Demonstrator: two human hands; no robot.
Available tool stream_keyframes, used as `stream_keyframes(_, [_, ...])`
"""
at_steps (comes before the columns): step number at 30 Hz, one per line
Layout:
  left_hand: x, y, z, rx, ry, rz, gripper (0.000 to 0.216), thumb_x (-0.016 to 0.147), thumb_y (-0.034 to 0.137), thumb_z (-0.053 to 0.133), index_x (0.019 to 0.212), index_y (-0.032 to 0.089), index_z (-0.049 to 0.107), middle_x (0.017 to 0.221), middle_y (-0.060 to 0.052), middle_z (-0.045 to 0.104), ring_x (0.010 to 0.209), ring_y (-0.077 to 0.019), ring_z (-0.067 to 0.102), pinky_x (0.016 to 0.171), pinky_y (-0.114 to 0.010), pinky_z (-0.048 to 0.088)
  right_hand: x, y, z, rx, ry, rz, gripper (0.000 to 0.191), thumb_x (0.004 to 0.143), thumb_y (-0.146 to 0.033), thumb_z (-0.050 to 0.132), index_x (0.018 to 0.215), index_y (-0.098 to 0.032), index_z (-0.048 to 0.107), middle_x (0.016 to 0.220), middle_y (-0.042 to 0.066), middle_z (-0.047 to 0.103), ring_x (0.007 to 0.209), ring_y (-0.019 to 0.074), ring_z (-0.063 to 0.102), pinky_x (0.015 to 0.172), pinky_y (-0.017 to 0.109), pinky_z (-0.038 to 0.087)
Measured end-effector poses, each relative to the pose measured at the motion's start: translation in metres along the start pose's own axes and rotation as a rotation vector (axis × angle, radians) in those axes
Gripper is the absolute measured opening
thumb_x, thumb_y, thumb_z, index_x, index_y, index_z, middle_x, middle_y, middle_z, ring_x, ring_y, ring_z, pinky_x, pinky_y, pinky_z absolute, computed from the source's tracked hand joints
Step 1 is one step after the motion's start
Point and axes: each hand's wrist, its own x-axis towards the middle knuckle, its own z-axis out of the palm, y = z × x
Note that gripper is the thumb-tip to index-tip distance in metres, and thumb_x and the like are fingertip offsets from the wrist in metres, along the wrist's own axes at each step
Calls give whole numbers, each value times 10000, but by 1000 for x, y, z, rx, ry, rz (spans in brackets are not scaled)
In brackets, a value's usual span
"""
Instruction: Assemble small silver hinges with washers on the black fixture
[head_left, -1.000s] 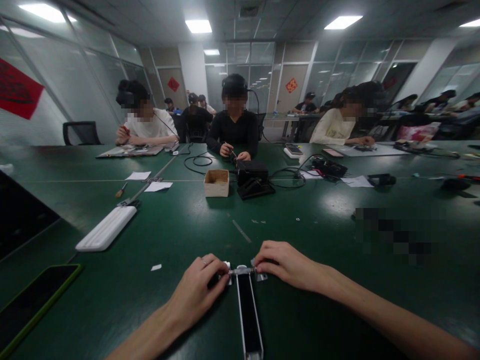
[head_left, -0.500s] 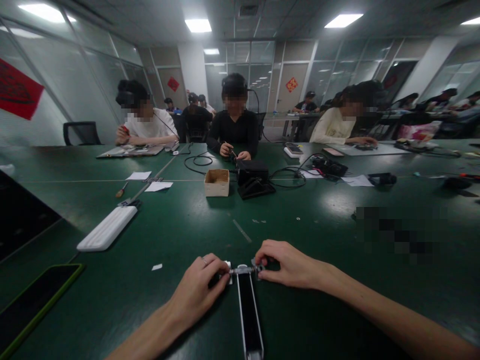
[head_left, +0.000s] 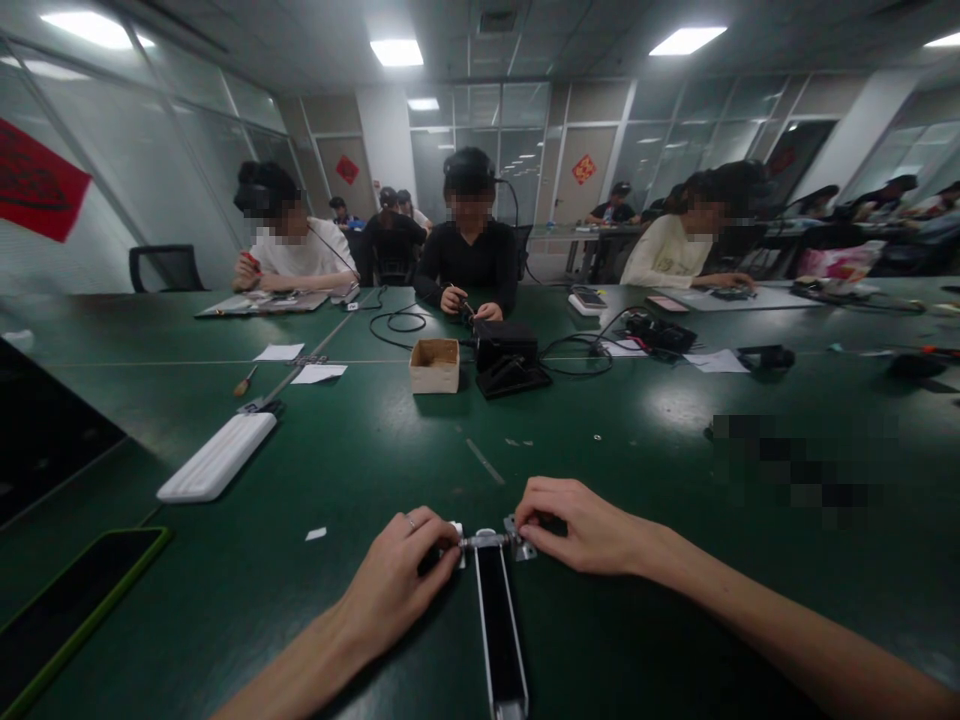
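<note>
Framed bar [head_left: 502, 630] and the two hands at its far end, seen from the wearer's head. The bar, dark inside with pale metal edges, lies lengthwise on the green tabletop [head_left: 645, 480], its near end at the bottom of the view. A metal crosspiece [head_left: 487, 541] spans its far end, with a plate at either side. The left hand [head_left: 401, 565], just left of the bar, pinches the left plate [head_left: 460, 553] between thumb and forefinger; the fingers partly hide it. The right hand [head_left: 574, 525], to the bar's right, is curled with thumb and forefinger at the right plate [head_left: 524, 547] — whether it grips or merely touches cannot be told. Well left of the bar: a white scrap [head_left: 316, 534], a long white block [head_left: 217, 457] and a green-edged device [head_left: 82, 610]. Well beyond the bar: an open box [head_left: 435, 378], with a black unit [head_left: 506, 345] near its right side. Farther beyond the bar sits a co-worker in black [head_left: 472, 260] — both hands near the black unit.
</note>
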Motion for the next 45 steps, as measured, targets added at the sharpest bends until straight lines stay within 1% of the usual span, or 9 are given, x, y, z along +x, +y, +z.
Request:
stream_keyframes(17, [0,2,0,2,5,-13,119,882,174,501,904,196,615,870,-32,648,779,-184,603,696,-311,488,-1,5,8,-11,18,-2,162,892,-184,496,949,-162,646,919,35,590,776,123,556,695,264,462])
stream_keyframes(19, [1,2,0,5,8,-11,121,880,178,497,899,194,616,865,-33,646,777,-185,601,693,-309,487,1,13,4,-56,65,19,170,892,-185,484,937,-161,646,920,40,591,783,130,559,708,276,465])
stream_keyframes(22, [0,3,-1,8,8,-8,128,882,186,489,899,194,615,859,-33,642,765,-182,596,678,-301,482,3,36,-12,-196,202,141,200,898,-194,455,971,-150,636,960,67,592,846,163,566,768,317,468])
stream_keyframes(25, [0,2,-1,10,0,-12,137,889,192,481,915,190,616,871,-39,638,769,-185,594,686,-312,481,1,66,-33,-418,307,381,276,897,-231,461,1100,-110,604,1069,137,566,988,242,548,846,380,450])
stream_keyframes(28, [-1,1,0,7,-16,-23,145,888,186,487,941,190,622,892,-44,640,789,-188,598,702,-314,479,-7,89,-53,-539,234,598,340,882,-214,478,1176,-75,576,1145,202,536,1040,299,542,846,398,445])
stream_keyframes(30, [0,1,1,11,-20,-30,144,885,183,496,942,192,628,896,-42,643,794,-186,600,707,-305,476,-11,97,-62,-531,141,638,295,878,-185,477,1121,-82,610,1095,192,575,983,284,578,822,373,450])
stream_keyframes(37, [2,7,-2,20,-30,-36,162,865,174,489,929,187,637,905,-52,643,813,-199,599,728,-324,471,-6,85,-60,-484,80,548,199,865,-163,484,960,-103,648,956,134,639,860,232,607,738,319,456])
stream_keyframes(42, [0,10,-3,19,57,-61,171,852,187,460,940,177,607,884,-61,635,794,-213,596,711,-342,472,6,31,-31,-254,213,225,143,847,-208,520,898,-139,634,856,69,626,724,165,576,659,294,473])
stream_keyframes(45, [-1,13,-2,-17,123,-55,143,870,211,461,931,179,587,845,-49,628,765,-203,586,697,-328,464,11,-8,-6,-100,261,-30,101,813,-151,543,881,-148,619,863,54,620,744,148,575,655,273,482])
